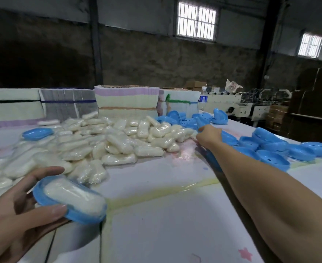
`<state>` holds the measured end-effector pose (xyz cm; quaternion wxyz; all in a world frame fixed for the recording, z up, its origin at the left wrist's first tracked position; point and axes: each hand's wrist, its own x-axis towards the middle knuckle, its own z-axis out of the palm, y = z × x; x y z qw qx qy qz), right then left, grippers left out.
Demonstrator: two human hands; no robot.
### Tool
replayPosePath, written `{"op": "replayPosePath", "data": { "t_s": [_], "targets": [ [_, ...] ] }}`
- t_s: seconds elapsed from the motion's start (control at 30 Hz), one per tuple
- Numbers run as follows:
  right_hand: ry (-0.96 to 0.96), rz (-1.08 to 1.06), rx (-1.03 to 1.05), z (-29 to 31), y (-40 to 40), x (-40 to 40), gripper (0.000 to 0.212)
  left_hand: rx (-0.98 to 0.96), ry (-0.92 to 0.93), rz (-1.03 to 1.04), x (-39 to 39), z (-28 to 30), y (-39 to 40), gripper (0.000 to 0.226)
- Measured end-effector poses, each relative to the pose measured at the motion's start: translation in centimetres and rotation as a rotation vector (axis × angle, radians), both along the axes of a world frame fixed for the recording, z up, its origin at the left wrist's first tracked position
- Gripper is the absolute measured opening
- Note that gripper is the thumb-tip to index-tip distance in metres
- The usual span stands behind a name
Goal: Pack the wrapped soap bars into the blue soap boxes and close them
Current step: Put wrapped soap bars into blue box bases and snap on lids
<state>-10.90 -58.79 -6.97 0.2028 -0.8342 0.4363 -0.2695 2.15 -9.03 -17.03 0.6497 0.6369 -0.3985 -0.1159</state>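
One wrapped soap bar (pixel 74 196) lay seated in a blue box half (pixel 69 202), uncovered, held just above the counter (pixel 166 215) at its near left. The left hand (pixel 19 209) gripped that half, thumb curled over the near rim and fingers (pixel 48 171) curved around the far rim. The right hand (pixel 208 135) was stretched far across the counter to the loose blue box halves (pixel 270 150) at the right, touching one blue piece; whether its fingers had closed on that piece could not be told, as they were hidden behind the hand. A large heap of wrapped soap bars (pixel 109 137) lay between the two hands.

Probable fault: the filled half sat tilted on a light rim grip, so the slick wrapped bar could slide out. A mismatched piece taken from the jumbled pile would probably not snap shut.
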Motion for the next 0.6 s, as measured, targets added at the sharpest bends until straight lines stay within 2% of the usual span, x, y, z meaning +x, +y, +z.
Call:
{"op": "replayPosePath", "data": {
  "t_s": [0.07,0.17,0.27,0.37,0.43,0.53,0.6],
  "targets": [
    [-0.137,0.047,-0.124,0.2,0.7,0.0,0.04,0.008,0.026,0.046,-1.1,0.8,-0.5,0.085],
    [-0.298,0.119,-0.314,1.3,3.3,-0.3,0.028,-0.03,0.047,0.043,-3.2,1.6,-0.6,0.094],
    [-0.444,0.26,-0.225,3.1,8.0,-0.6,0.026,-0.154,0.195,-0.006,-5.2,2.7,-1.3,0.101],
    [-0.506,0.571,0.028,4.8,14.3,-1.0,0.026,-0.227,0.36,-0.031,-7.8,4.3,-2.4,0.095],
    [-0.538,0.759,0.314,5.5,18.5,-1.4,0.02,-0.287,0.439,-0.018,-8.9,5.3,-2.6,0.078],
    [-0.523,0.942,0.804,5.4,23.7,-1.8,0.008,-0.351,0.524,-0.021,-9.9,6.2,-2.6,0.069],
    [-0.45,1.015,0.98,4.4,26.3,-2.1,0.003,-0.376,0.543,0.001,-10.2,6.6,-2.5,0.071]
  ]
}}
